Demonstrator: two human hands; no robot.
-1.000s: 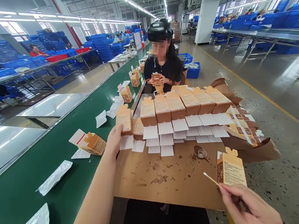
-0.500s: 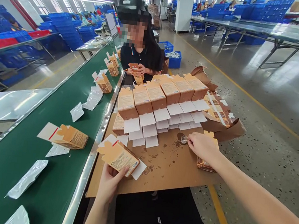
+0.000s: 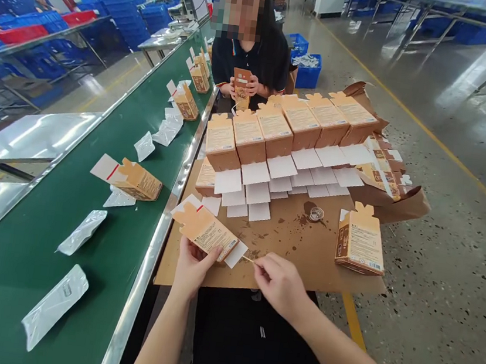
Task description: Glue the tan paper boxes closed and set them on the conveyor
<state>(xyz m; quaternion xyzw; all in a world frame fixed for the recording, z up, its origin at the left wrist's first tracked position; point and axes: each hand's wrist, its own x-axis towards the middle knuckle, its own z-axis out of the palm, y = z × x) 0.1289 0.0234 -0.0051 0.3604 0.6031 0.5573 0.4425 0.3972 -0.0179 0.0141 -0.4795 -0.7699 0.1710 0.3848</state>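
My left hand (image 3: 196,262) grips a brown and tan cardboard box (image 3: 207,228), tilted, its white end flap (image 3: 236,254) sticking out to the right. Pinched in my right hand (image 3: 280,281) is a thin wooden stick (image 3: 249,259), its tip at the edge of that flap; whether the tip touches cannot be made out. A small clear dish (image 3: 316,214) sits on the stained cardboard sheet (image 3: 289,241), with wet spots around it. At the right edge of the sheet another brown box (image 3: 360,241) stands upright.
Stacked boxes (image 3: 271,132) with white flaps (image 3: 254,193) toward me cover the far side of the sheet. On the left, a green conveyor belt (image 3: 103,259) carries boxes and silvery pouches (image 3: 57,304). Across from me a person (image 3: 251,59) holds a box.
My right hand has come from the dish to the flap of the held box, bringing the stick. The camera view has tilted down. The belt's items have shifted in view.
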